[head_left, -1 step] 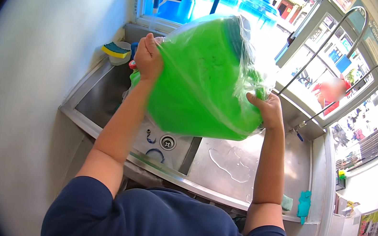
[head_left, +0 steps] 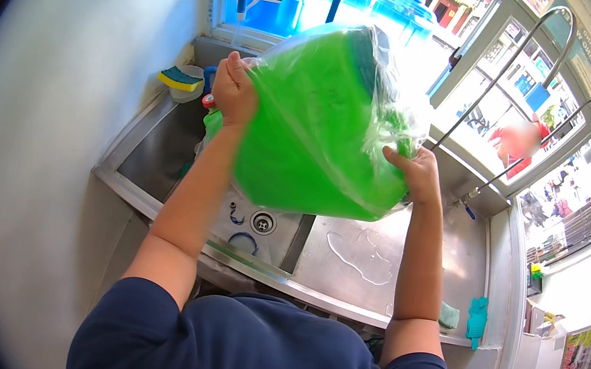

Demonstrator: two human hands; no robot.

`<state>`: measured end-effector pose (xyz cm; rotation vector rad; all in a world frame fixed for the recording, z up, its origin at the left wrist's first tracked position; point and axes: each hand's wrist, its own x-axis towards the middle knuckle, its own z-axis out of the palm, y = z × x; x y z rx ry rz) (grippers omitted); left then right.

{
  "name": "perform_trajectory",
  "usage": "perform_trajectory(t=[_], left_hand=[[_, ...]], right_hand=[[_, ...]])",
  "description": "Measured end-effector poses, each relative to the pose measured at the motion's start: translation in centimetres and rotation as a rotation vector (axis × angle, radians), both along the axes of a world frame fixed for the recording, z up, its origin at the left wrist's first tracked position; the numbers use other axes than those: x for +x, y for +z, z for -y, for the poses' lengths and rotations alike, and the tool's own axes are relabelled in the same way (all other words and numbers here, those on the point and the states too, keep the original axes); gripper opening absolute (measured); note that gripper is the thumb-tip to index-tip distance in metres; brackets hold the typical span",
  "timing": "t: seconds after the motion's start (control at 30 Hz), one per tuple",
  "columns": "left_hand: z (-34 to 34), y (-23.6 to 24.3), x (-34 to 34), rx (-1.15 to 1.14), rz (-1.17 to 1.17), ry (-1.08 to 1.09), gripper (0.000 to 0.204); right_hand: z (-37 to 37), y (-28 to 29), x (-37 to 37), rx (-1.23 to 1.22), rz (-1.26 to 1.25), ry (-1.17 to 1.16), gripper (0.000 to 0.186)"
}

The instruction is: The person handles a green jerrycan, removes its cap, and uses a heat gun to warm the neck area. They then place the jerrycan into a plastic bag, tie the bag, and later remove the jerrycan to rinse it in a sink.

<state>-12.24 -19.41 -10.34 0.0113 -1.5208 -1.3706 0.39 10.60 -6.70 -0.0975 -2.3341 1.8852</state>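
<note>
Between my raised hands, above the sink (head_left: 211,250), hangs a large bright green boxy thing in a clear plastic bag (head_left: 312,123). A dark teal part shows at its upper right corner; its exact kind I cannot make out. At the left edge, my left hand (head_left: 237,89) is closed on the plastic, thumb up. My right hand (head_left: 416,173) grips the bunched plastic on the right side, thumb across it. The far face of the green thing and some fingertips are hidden.
A yellow-green sponge (head_left: 179,79) rests on a white tub in the left corner, near a red-capped bottle (head_left: 208,101). A wet steel drainboard (head_left: 353,257) lies right of the basin. Tall faucets (head_left: 472,198) stand at the right; teal gloves (head_left: 476,323) hang on the front edge. Outside is a person in red (head_left: 519,144).
The bagged green thing has tilted and shifted very slightly. My left forearm has moved a little to the right; both hands keep their hold.
</note>
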Motion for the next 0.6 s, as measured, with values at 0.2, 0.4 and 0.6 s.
perform_trajectory(t=[0.2, 0.4, 0.6], left_hand=[[-4.6, 1.4, 1.1, 0.234, -0.133, -0.142, 0.039], [-1.9, -5.5, 7.2, -0.318, -0.275, -0.504, 0.026], [15.5, -15.8, 1.9, -0.977, 0.372, -0.673, 0.08]], right_hand=[[3.2, -3.7, -0.3, 0.187, -0.012, -0.176, 0.027], [6.8, -5.9, 2.4, 0.12, 0.019, -0.32, 0.027], [7.6, -4.8, 5.8, -0.24, 0.067, -0.342, 0.021]])
